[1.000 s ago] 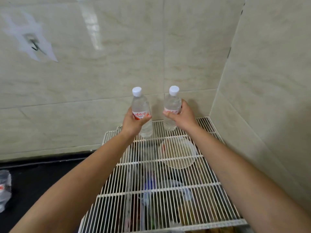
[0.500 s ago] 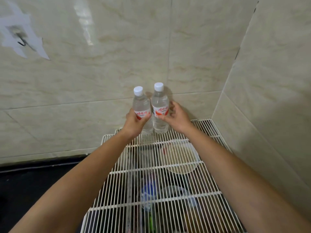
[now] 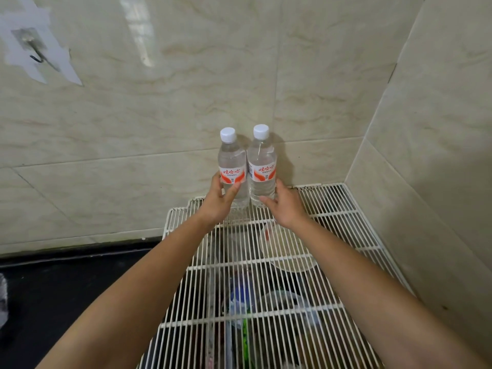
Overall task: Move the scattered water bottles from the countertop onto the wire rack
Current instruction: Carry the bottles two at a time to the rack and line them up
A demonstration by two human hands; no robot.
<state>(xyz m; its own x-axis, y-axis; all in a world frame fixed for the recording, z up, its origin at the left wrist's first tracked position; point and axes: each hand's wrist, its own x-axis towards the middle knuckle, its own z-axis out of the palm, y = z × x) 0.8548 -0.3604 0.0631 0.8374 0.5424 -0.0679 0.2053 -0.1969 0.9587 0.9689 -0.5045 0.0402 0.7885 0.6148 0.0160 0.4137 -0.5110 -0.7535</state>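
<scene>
Two clear water bottles with white caps and red-and-white labels stand upright and touching at the back of the white wire rack (image 3: 343,209), against the tiled wall. My left hand (image 3: 219,202) still wraps the lower part of the left water bottle (image 3: 231,166), thumb across its front. My right hand (image 3: 286,205) is at the base of the right water bottle (image 3: 262,166), its fingers spread and loose, just brushing the bottle's lower side.
Under the rack lie a pale bowl (image 3: 287,251) and several jumbled items. A tiled side wall (image 3: 426,155) closes the rack on the right. A black countertop (image 3: 66,288) lies to the left, with part of a clear bottle (image 3: 2,299) at its left edge.
The right bottle was brought left until it stands against the left one, and both were lowered onto the rack. My right hand has loosened its grip.
</scene>
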